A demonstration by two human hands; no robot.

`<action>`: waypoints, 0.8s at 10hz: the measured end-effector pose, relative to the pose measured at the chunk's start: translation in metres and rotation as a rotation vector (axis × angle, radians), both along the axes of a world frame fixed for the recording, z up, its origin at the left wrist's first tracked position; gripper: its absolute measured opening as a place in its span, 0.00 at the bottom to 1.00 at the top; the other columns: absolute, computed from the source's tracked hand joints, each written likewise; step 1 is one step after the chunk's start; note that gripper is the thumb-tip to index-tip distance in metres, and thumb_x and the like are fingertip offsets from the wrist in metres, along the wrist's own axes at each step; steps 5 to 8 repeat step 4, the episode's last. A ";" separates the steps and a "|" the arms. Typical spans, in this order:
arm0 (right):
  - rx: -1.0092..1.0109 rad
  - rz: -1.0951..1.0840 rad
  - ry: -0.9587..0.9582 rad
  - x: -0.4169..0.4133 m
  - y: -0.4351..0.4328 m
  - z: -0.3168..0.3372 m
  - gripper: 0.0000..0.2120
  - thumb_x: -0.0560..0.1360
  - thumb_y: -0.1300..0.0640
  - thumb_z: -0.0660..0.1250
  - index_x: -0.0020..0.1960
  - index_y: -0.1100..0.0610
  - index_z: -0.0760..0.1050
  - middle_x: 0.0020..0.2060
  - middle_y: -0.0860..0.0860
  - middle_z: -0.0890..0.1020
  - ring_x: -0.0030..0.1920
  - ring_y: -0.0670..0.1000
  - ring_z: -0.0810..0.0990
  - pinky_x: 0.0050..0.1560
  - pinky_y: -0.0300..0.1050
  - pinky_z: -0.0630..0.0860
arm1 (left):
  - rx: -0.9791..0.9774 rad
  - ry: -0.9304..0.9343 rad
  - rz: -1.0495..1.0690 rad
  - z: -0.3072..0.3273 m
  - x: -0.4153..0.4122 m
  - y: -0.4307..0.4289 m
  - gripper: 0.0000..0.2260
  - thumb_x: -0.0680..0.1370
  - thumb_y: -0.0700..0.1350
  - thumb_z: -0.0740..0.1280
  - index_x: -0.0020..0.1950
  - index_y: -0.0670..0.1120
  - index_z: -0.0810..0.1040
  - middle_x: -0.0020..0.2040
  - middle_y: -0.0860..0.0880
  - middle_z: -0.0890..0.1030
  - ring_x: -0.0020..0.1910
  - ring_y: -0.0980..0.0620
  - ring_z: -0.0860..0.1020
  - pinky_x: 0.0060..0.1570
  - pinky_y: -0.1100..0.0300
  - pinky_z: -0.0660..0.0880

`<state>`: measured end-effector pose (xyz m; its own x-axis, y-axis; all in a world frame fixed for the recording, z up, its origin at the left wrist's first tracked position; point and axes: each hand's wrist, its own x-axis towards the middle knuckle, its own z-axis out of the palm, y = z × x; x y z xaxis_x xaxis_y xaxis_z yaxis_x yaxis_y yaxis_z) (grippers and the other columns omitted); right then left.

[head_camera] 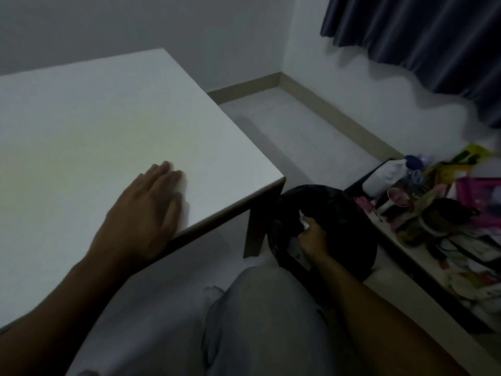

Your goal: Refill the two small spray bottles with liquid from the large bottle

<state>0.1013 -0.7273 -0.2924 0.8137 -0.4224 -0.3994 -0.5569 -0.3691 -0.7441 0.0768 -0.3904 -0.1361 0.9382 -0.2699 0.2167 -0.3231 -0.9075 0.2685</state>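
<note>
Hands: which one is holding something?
The right hand, pinching a small white item at the black bag; the left hand lies flat on the table.

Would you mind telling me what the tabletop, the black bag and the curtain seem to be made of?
Tabletop: likely laminated board, matte white with a darker edge band.
Black bag: soft and slumped, plastic film or fabric; too dark to tell.
Curtain: dark blue cloth, hanging in soft folds.
</note>
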 end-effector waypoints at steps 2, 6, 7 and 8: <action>-0.082 0.253 0.346 0.016 -0.009 -0.048 0.36 0.76 0.42 0.68 0.74 0.64 0.66 0.70 0.63 0.73 0.70 0.62 0.71 0.68 0.48 0.67 | -0.056 0.031 0.006 0.006 -0.001 -0.001 0.25 0.80 0.56 0.52 0.74 0.47 0.65 0.76 0.45 0.65 0.75 0.49 0.60 0.73 0.50 0.60; -0.275 0.153 0.245 0.022 -0.022 -0.039 0.16 0.79 0.57 0.62 0.61 0.64 0.79 0.60 0.64 0.80 0.61 0.64 0.78 0.60 0.50 0.75 | -0.081 -0.001 0.015 0.009 -0.003 -0.003 0.24 0.80 0.55 0.53 0.73 0.48 0.66 0.75 0.46 0.65 0.75 0.49 0.62 0.72 0.50 0.61; -0.275 0.153 0.245 0.022 -0.022 -0.039 0.16 0.79 0.57 0.62 0.61 0.64 0.79 0.60 0.64 0.80 0.61 0.64 0.78 0.60 0.50 0.75 | -0.081 -0.001 0.015 0.009 -0.003 -0.003 0.24 0.80 0.55 0.53 0.73 0.48 0.66 0.75 0.46 0.65 0.75 0.49 0.62 0.72 0.50 0.61; -0.275 0.153 0.245 0.022 -0.022 -0.039 0.16 0.79 0.57 0.62 0.61 0.64 0.79 0.60 0.64 0.80 0.61 0.64 0.78 0.60 0.50 0.75 | -0.081 -0.001 0.015 0.009 -0.003 -0.003 0.24 0.80 0.55 0.53 0.73 0.48 0.66 0.75 0.46 0.65 0.75 0.49 0.62 0.72 0.50 0.61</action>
